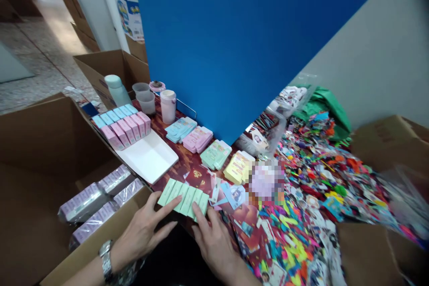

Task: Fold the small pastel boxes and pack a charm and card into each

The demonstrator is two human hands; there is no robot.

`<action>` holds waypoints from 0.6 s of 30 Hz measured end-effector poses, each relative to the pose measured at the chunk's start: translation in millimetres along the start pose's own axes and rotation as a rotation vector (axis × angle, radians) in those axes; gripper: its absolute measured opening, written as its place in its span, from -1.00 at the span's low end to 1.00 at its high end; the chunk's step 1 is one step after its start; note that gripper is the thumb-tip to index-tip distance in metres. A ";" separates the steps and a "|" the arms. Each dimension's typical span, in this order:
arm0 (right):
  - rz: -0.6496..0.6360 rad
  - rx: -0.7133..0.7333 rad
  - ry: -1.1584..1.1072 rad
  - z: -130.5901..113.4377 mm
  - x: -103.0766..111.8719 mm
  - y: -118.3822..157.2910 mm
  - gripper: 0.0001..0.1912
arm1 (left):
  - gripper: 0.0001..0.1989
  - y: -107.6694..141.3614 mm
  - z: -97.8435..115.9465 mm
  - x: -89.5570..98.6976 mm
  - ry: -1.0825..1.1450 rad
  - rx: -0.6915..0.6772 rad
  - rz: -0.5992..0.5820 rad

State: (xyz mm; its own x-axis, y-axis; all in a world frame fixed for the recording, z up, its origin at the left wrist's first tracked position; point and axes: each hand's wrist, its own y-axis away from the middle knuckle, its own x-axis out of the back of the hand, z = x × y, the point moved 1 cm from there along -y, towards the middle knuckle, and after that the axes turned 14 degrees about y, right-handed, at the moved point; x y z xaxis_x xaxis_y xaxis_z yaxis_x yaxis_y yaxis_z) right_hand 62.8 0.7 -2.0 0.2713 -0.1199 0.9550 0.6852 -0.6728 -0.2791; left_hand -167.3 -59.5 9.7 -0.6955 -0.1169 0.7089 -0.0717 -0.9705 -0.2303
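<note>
A row of several small light green boxes [183,197] lies at the near edge of the table, side by side. My left hand [147,225] is at the row's left end, with the index finger across the tops and the thumb apart below. At the right end, my right hand [214,239] has its fingertips on the last boxes. Both hands grip the row between them. Beyond it are stacks of flat cartons: blue [181,129], pink [197,138], green [216,154] and yellow [239,166].
Pink boxes [125,130] and blue boxes [115,115] stand on a white tray [147,156]. An open cardboard box [36,152] at left holds wrapped packs [90,205]. A cup [168,106] and a bottle [117,89] stand behind. Colourful small pieces [321,165] pile up at right.
</note>
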 end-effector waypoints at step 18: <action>0.024 0.228 -0.663 -29.7 -118.7 -273.7 -0.21 | -0.43 -49.3 -122.0 56.4 -0.440 0.358 0.475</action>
State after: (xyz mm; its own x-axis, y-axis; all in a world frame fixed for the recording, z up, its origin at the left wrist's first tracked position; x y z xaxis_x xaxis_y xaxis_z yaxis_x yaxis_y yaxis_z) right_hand -177.0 177.3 -36.0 0.5932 0.3873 0.7058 0.7792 -0.4966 -0.3825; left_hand -290.2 7.5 -20.3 -0.2368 -0.5424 0.8061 0.4559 -0.7947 -0.4008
